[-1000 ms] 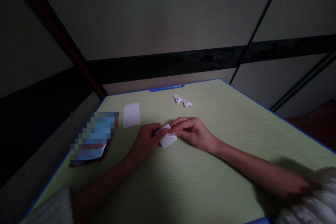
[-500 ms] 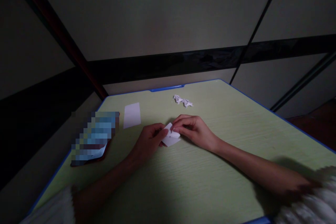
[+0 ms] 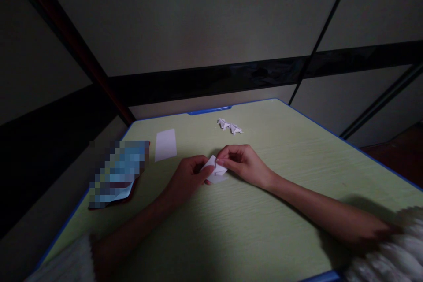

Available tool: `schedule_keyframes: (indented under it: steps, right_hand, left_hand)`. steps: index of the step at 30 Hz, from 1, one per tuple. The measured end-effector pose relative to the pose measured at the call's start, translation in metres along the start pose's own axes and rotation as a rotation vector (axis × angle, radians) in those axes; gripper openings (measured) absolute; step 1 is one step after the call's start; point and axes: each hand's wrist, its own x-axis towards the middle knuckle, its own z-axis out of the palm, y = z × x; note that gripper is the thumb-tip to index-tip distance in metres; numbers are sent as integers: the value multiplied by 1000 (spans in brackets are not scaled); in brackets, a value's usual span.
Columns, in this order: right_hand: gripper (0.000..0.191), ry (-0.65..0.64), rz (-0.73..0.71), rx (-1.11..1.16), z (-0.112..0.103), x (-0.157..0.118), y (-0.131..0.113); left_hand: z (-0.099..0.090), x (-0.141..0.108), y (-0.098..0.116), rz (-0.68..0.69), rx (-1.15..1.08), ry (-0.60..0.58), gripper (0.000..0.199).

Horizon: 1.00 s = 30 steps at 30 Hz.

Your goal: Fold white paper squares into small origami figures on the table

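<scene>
A small piece of folded white paper (image 3: 216, 176) is between my two hands, just above the middle of the table. My left hand (image 3: 191, 174) grips its left side, the thumb pressed on top and the fingers mostly hidden beneath. From the right, my right hand (image 3: 243, 163) pinches the upper flap of the paper between thumb and fingertips. Beyond the hands lie two small folded white paper figures (image 3: 229, 126), side by side. To the left of them a flat white sheet of paper (image 3: 165, 145) rests on the table.
At the left edge of the light green table (image 3: 264, 229) lies a device with a blurred screen (image 3: 122, 176) in a dark red case. A blue rim borders the table, with a blue strip (image 3: 210, 110) at the far edge. Behind stands a panelled wall (image 3: 205, 17).
A flap of the folded paper now lies differently, and my left thumb has slid a little to the right across it. The other things on the table stay where they were.
</scene>
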Motion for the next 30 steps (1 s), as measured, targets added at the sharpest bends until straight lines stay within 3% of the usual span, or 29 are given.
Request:
schedule_keyframes:
  steps: [12, 18, 24, 30]
  right_hand:
    - [18, 115, 30, 29, 3, 1, 4]
    - [16, 182, 14, -20, 4, 0, 3]
    - [10, 143, -13, -17, 6, -1, 2]
    - [11, 146, 23, 75, 6, -1, 1]
  left_hand:
    - [0, 0, 5, -9, -74, 41, 22]
    - [2, -1, 5, -49, -92, -19, 23]
    - [1, 2, 5, -86, -2, 42, 17]
    - [2, 2, 4, -71, -1, 28, 18]
